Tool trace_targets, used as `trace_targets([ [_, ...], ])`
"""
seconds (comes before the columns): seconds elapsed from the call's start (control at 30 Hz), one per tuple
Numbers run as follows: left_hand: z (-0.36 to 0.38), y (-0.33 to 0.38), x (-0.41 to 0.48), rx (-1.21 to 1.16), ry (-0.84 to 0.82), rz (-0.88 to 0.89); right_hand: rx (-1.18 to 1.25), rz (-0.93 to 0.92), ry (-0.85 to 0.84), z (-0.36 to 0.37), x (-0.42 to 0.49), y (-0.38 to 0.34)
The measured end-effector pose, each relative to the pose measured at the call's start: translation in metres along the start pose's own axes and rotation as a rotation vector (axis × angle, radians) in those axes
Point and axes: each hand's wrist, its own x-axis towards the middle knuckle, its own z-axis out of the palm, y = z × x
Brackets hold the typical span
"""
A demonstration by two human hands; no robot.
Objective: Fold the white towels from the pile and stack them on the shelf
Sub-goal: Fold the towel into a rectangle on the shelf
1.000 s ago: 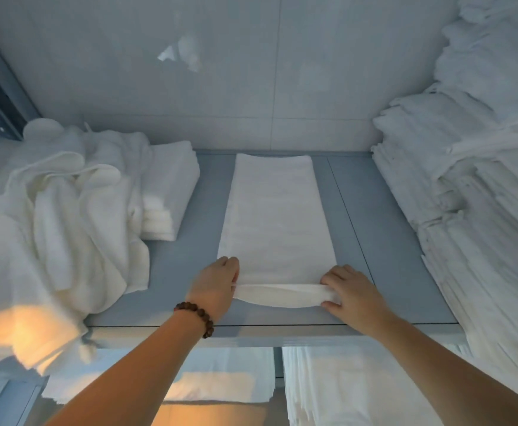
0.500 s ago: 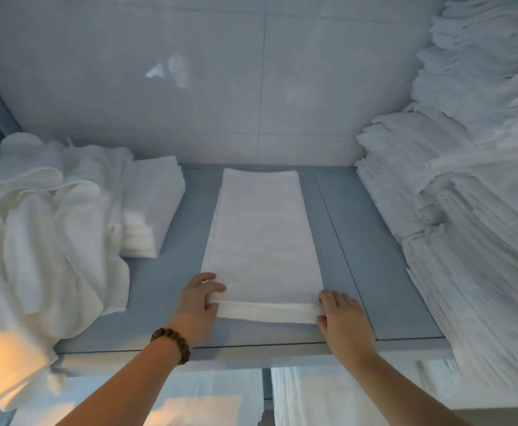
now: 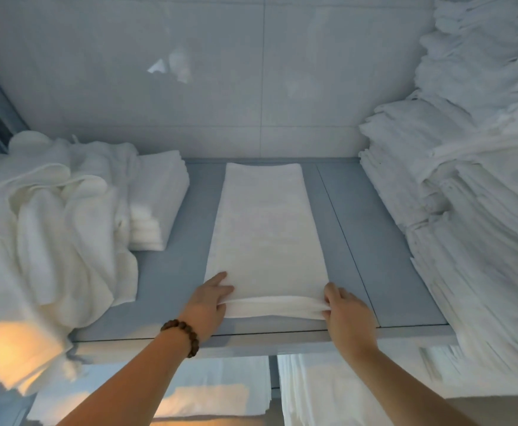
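Hands [image 3: 210, 302] [image 3: 348, 313] pinch the towel's [image 3: 264, 226] near end; it lies front-to-back.

Shelf [image 3: 384, 265]: bare lanes either side of the laid towel [image 3: 264, 229]. Left lane hemmed by loose pile [image 3: 51, 235] and folded stack [image 3: 156, 204]; right lane by tall stacks [image 3: 473, 210]. Wall [image 3: 221, 87] closes the back.

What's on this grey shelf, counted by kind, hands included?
Long flat white cloth towel: 1
Crumpled white towel pile: 1
Folded white towel stacks, small and tall: 2
Bare hands, left and right: 2
Brown wooden bead bracelet: 1
Total: 7
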Motion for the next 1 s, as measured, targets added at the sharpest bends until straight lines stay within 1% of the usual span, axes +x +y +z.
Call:
trace_targets([
  [0.07, 0.003, 0.001, -0.005, 0.010, 0.032, -0.015, -0.036, -0.016, 0.091, -0.005, -0.005, -0.002],
  [0.17, 0.006, 0.006, -0.017, 0.023, 0.049, 0.019, -0.043, 0.009, 0.012, -0.010, -0.013, 0.004],
  [0.23, 0.008, 0.012, -0.026, 0.004, 0.101, 0.041, -0.061, -0.029, -0.005, -0.017, -0.020, 0.010],
  [0.33, 0.011, 0.023, -0.036, -0.017, 0.185, 0.020, -0.147, -0.055, 0.090, -0.016, -0.034, 0.019],
  [0.4, 0.016, 0.026, -0.040, 0.044, 0.130, 0.022, -0.129, -0.077, 0.045, -0.011, -0.036, 0.026],
  [0.47, 0.022, 0.026, -0.043, 0.105, 0.008, 0.038, -0.145, -0.184, -0.087, -0.005, -0.035, 0.034],
  [0.53, 0.024, 0.025, -0.046, 0.105, -0.080, 0.054, -0.157, -0.295, -0.225, -0.001, -0.033, 0.039],
  [0.6, 0.023, 0.025, -0.047, 0.004, -0.065, 0.091, -0.154, -0.343, -0.308, 0.000, -0.032, 0.041],
  [0.67, 0.020, 0.028, -0.043, -0.160, -0.007, 0.106, -0.148, -0.363, -0.344, -0.001, -0.031, 0.042],
  [0.8, 0.016, 0.035, -0.018, -0.433, 0.082, -0.003, -0.148, -0.362, -0.415, -0.002, -0.032, 0.042],
  [0.87, 0.011, 0.037, -0.001, -0.507, 0.096, -0.060, -0.106, -0.336, -0.406, -0.004, -0.027, 0.038],
  [1.0, 0.000, 0.036, 0.038, -0.662, 0.130, -0.160, 0.027, -0.270, -0.281, -0.004, 0.007, 0.006],
])
